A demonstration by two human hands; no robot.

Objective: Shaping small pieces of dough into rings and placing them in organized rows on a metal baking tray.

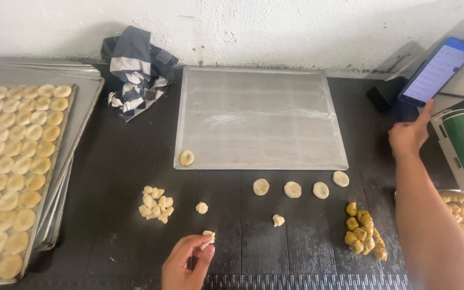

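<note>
A: Pale, lumpy dough piece (208,239), soft and matte, pinched at fingertips of left hand (186,263), low at 6 o'clock.

B: Right hand (410,134)?

A: Out at 3 o'clock, forefinger stretched onto glossy blue phone (437,71); gripping nothing.

B: Around the pinch?

A: Heap of pale dough bits (156,204) at 11 o'clock, 4 flattened rounds (292,189) at 1 o'clock, smooth metal tray (259,115) beyond.

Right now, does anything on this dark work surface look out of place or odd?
Mildly: the large bare metal tray holds just one flattened dough round, at its near-left corner, while four similar rounds sit off it. A crumpled striped cloth lies bunched by the wall.
</note>
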